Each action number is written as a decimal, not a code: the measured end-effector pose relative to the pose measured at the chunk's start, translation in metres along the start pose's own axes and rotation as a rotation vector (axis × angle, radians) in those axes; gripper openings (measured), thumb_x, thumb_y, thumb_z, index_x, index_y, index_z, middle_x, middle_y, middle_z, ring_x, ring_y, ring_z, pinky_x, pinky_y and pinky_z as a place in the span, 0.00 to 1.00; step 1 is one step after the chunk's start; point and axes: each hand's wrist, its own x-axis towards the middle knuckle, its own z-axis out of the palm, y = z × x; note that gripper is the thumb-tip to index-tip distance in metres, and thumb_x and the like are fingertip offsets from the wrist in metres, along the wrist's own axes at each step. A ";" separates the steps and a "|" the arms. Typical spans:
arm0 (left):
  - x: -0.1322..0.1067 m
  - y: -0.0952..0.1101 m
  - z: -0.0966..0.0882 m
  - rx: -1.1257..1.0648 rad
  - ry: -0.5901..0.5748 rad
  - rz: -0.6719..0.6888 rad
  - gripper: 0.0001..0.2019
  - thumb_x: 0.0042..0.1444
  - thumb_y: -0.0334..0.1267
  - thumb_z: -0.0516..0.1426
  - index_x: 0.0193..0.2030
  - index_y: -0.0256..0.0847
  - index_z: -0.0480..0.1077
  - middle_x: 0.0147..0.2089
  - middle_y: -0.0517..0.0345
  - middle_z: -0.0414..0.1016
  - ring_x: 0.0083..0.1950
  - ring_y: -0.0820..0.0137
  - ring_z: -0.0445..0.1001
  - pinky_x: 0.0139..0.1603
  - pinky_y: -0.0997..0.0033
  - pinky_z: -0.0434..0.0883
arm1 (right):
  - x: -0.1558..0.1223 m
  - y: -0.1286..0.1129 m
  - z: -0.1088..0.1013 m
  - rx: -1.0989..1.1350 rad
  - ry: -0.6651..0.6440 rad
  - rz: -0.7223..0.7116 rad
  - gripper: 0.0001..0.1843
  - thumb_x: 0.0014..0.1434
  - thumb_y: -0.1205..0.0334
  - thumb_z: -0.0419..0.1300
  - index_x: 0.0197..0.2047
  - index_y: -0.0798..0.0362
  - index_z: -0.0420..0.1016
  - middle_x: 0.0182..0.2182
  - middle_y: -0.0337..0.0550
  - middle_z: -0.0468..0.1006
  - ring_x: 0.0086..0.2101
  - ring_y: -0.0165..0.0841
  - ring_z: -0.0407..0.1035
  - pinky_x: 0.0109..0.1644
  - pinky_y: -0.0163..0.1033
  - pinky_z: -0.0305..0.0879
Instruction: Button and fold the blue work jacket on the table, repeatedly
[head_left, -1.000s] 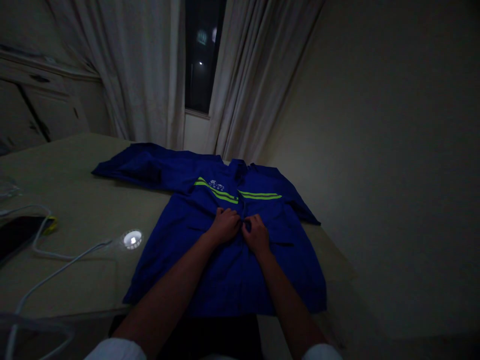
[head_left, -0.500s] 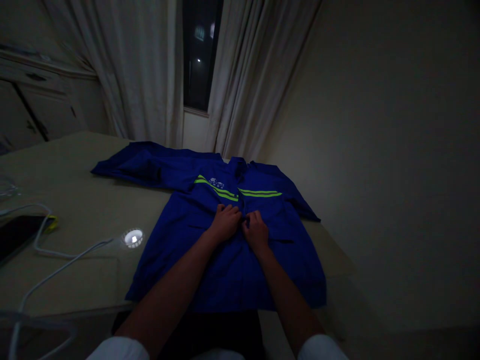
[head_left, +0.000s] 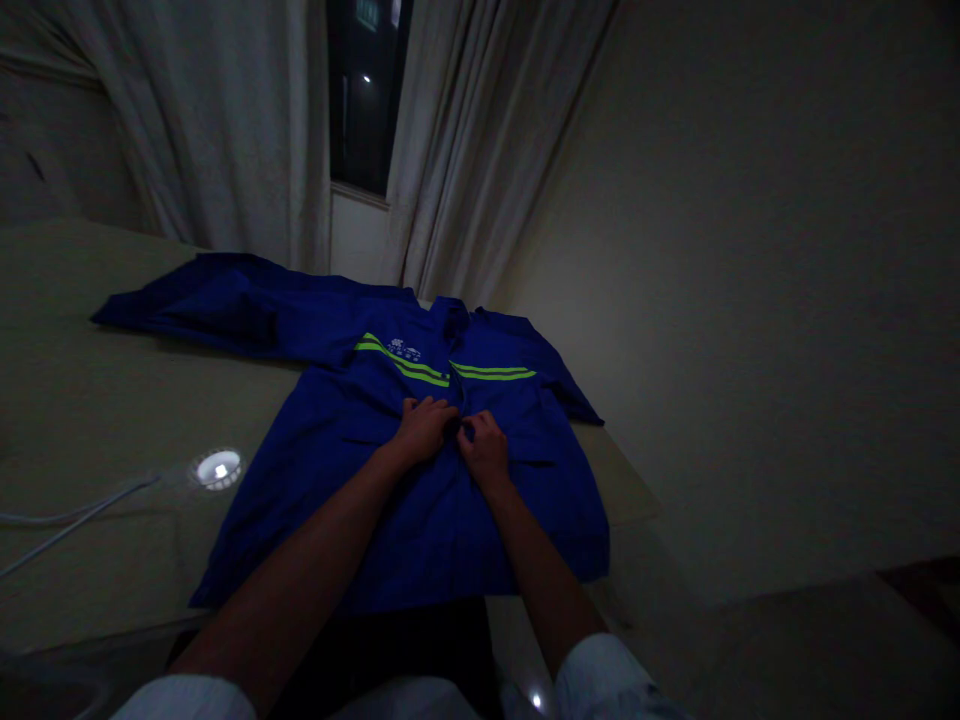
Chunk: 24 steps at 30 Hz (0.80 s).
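Note:
A dark blue work jacket with yellow-green stripes and a white print on the chest lies spread front up, its collar at the far side. Both hands meet at its front opening, just below the stripes. My left hand is closed on the front edge of the jacket, knuckles up. Close beside it, my right hand pinches the other edge of the opening with thumb and fingers. The cloth between the fingertips is dark, and any button or fastener there is hidden.
The jacket lies on a pale table. A white cable runs over the left side, near a bright round light spot. Curtains and a dark window stand behind; a bare wall rises on the right.
The view has turned a little to the right, so everything sits further left and the phone has left the picture. Both hands stay at the jacket's front opening.

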 end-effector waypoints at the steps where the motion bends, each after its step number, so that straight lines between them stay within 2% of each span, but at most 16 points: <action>1: 0.000 0.000 0.000 0.001 -0.004 -0.001 0.15 0.62 0.28 0.51 0.50 0.47 0.74 0.50 0.50 0.78 0.54 0.55 0.70 0.54 0.49 0.57 | 0.000 -0.001 0.000 -0.009 0.007 0.013 0.09 0.68 0.65 0.58 0.47 0.51 0.80 0.45 0.45 0.78 0.44 0.35 0.74 0.46 0.36 0.68; 7: 0.003 0.001 -0.001 -0.027 -0.004 -0.012 0.17 0.61 0.28 0.52 0.51 0.49 0.76 0.51 0.50 0.78 0.55 0.54 0.71 0.54 0.49 0.58 | -0.001 -0.005 0.002 -0.057 0.039 0.078 0.09 0.68 0.63 0.58 0.48 0.50 0.79 0.47 0.45 0.76 0.42 0.34 0.74 0.43 0.36 0.67; 11: 0.002 0.001 -0.002 -0.058 -0.026 -0.014 0.21 0.61 0.27 0.52 0.53 0.52 0.77 0.51 0.51 0.78 0.55 0.55 0.71 0.55 0.49 0.58 | 0.000 -0.001 0.003 -0.002 0.092 0.103 0.08 0.66 0.64 0.58 0.45 0.51 0.78 0.45 0.45 0.76 0.43 0.35 0.73 0.45 0.36 0.67; 14: -0.001 -0.001 -0.002 -0.073 -0.021 -0.004 0.22 0.62 0.26 0.50 0.53 0.54 0.77 0.51 0.51 0.78 0.55 0.55 0.71 0.55 0.48 0.58 | 0.005 0.005 0.000 0.076 0.167 0.185 0.08 0.64 0.65 0.58 0.43 0.53 0.78 0.43 0.47 0.76 0.43 0.37 0.73 0.47 0.38 0.68; 17: -0.004 -0.002 -0.001 -0.066 0.035 -0.041 0.20 0.64 0.27 0.49 0.54 0.51 0.76 0.53 0.51 0.78 0.56 0.55 0.71 0.56 0.47 0.58 | 0.009 0.005 -0.009 0.156 0.256 0.230 0.14 0.61 0.68 0.56 0.49 0.56 0.76 0.47 0.52 0.74 0.44 0.39 0.72 0.50 0.42 0.69; 19: -0.006 -0.002 -0.001 -0.037 0.080 -0.054 0.19 0.64 0.27 0.50 0.54 0.50 0.75 0.54 0.50 0.77 0.58 0.54 0.69 0.57 0.47 0.58 | 0.003 0.002 -0.019 0.160 0.277 0.151 0.17 0.60 0.70 0.56 0.52 0.55 0.75 0.50 0.53 0.74 0.48 0.40 0.70 0.54 0.44 0.68; 20: -0.006 -0.001 -0.001 -0.024 0.094 -0.033 0.19 0.63 0.27 0.50 0.53 0.50 0.75 0.55 0.49 0.77 0.59 0.54 0.68 0.58 0.47 0.58 | -0.003 0.000 -0.025 0.156 0.233 0.069 0.17 0.60 0.71 0.56 0.51 0.54 0.75 0.49 0.52 0.74 0.50 0.40 0.70 0.56 0.44 0.68; 22: -0.007 0.001 -0.002 -0.021 0.086 0.056 0.18 0.62 0.27 0.52 0.51 0.50 0.76 0.55 0.51 0.77 0.60 0.56 0.68 0.60 0.48 0.57 | -0.021 -0.006 -0.034 0.146 0.046 -0.107 0.11 0.61 0.69 0.59 0.46 0.51 0.76 0.46 0.47 0.76 0.49 0.39 0.71 0.57 0.43 0.67; 24: -0.007 0.004 -0.002 -0.038 0.044 0.147 0.16 0.61 0.28 0.53 0.47 0.49 0.78 0.53 0.52 0.79 0.58 0.58 0.69 0.61 0.50 0.58 | -0.043 -0.009 -0.043 0.136 -0.131 -0.186 0.07 0.60 0.63 0.65 0.43 0.50 0.76 0.43 0.44 0.76 0.46 0.38 0.72 0.54 0.42 0.69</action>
